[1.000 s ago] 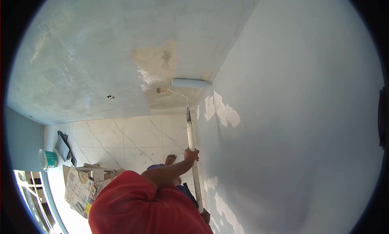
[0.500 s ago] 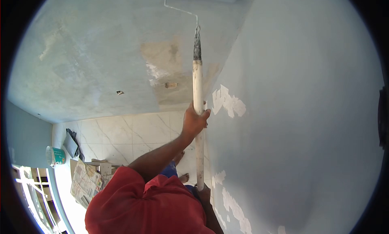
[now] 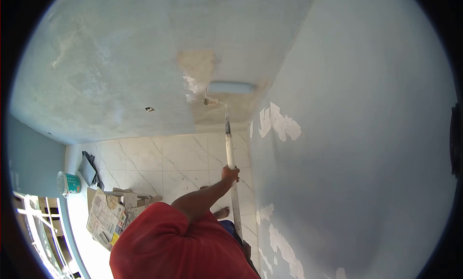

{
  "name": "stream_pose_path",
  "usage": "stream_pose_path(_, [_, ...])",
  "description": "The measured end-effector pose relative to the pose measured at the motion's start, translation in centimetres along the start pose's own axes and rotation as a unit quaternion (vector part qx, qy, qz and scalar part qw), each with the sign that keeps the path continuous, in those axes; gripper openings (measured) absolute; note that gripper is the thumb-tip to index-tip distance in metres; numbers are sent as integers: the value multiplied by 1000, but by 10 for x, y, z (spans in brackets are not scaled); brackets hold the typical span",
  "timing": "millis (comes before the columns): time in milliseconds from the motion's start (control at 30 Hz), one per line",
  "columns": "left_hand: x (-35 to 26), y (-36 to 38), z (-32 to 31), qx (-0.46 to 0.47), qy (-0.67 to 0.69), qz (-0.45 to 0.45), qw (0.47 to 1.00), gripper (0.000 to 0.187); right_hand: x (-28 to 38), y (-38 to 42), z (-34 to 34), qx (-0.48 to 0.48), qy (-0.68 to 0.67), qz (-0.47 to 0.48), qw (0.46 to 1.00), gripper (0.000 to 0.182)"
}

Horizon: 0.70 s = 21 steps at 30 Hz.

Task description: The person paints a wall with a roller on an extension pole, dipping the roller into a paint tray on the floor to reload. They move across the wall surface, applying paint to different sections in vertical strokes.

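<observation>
My left hand is closed round the pale pole of a paint roller, with the arm stretched forward. At the pole's far end the light blue roller sleeve lies against the facing wall, over the lower part of a bare tan patch. A thin wire frame joins sleeve and pole beside a small hole. Near the pole's lower end, by my red shirt, a dark shape may be my right hand or forearm; its fingers cannot be made out.
A side wall with peeled white patches runs along the right. On the tiled floor at left are a bucket, a dark tray and newspaper near wooden pieces. A bare foot shows below.
The roller sleeve has come down the wall from the top edge of the view to the tan patch. My left hand has moved lower and nearer my body; my right hand has dropped mostly from sight.
</observation>
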State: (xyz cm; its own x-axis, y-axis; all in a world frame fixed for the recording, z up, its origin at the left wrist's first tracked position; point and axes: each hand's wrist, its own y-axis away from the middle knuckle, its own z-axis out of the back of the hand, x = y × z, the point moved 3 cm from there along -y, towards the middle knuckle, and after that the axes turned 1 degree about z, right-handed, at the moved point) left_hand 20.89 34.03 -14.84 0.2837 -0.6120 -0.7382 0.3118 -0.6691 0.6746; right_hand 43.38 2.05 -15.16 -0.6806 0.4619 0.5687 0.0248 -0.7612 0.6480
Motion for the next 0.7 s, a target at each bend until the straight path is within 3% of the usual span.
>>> stream_pose_path(33, [11, -8, 4, 8, 18, 53, 998, 19, 3, 3, -1, -12, 21, -19, 1000, 42])
stream_pose_path(133, [20, -18, 12, 37, 49, 76, 995, 16, 21, 18, -4, -42, 34, -58, 997, 38])
stream_pose_path(267, [-22, 22, 25, 95, 92, 67, 989, 16, 50, 31, -3, -101, 79, -100, 987, 27])
stream_pose_path(333, [-53, 44, 28, 148, 135, -2, 980, 18, 54, 25, -4, -132, 86, -77, 984, 23])
stream_pose_path(467, [-140, 85, 51, 163, 137, -73, 974, 21, 87, -1, 2, -199, 80, 22, 976, 14])
stream_pose_path(533, [-178, 95, 67, 169, 115, -148, 968, 23, 113, -15, -1, -189, 66, 29, 979, 15])
stream_pose_path(600, [-194, 97, 80, 156, 108, -162, 968, 23, 134, -23, -11, -168, 25, 84, 982, 18])
stream_pose_path(700, [-182, 88, 96, 143, 86, -156, 974, 23, 140, -9, -34, -118, -29, 50, 991, 23])
